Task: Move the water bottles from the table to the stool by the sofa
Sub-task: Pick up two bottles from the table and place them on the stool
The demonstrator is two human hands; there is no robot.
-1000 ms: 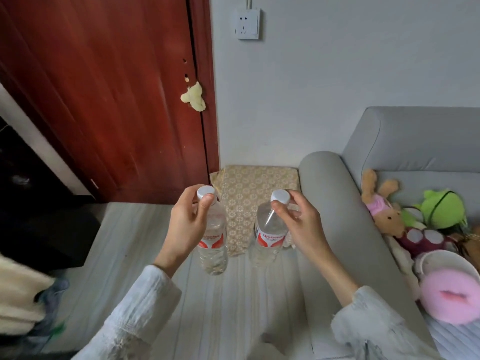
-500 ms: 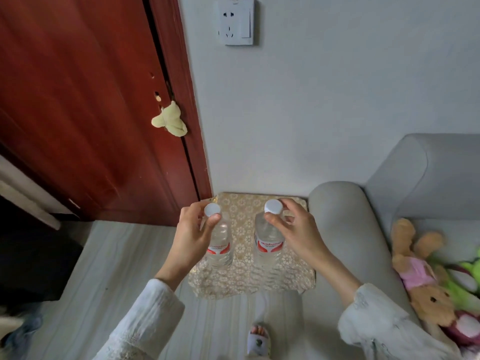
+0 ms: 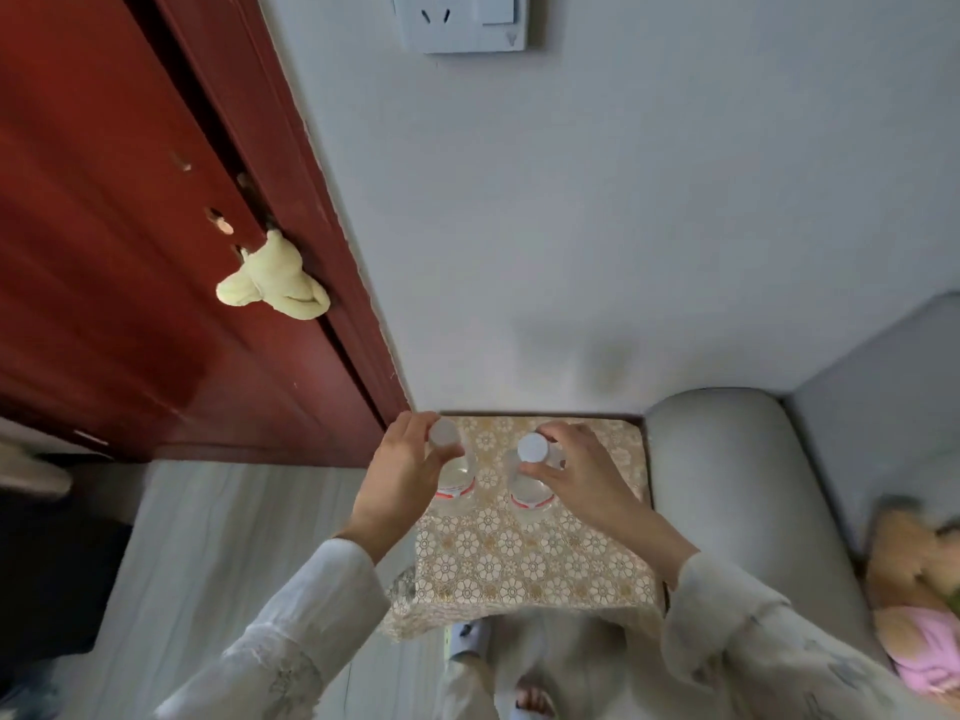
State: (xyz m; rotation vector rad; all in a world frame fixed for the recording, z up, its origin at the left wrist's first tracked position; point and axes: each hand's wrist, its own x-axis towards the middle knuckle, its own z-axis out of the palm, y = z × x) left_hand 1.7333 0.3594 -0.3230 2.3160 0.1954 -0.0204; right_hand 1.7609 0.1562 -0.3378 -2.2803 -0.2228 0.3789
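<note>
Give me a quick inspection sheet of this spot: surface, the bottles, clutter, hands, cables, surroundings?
Surface: stool under a patterned cloth, beside the sofa.
Job's things: left bottle and right bottle, upright over the stool; contact with it unclear.
Clutter: nothing seen on the stool.
Hands: left hand and right hand each grip a bottle near the cap.
Cables: nothing seen.
Surroundings: red door, wall socket, plush toy on the sofa.

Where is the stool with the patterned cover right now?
In the head view the stool sits low and centre, against the wall, between the red door on its left and the grey sofa arm on its right.
</note>
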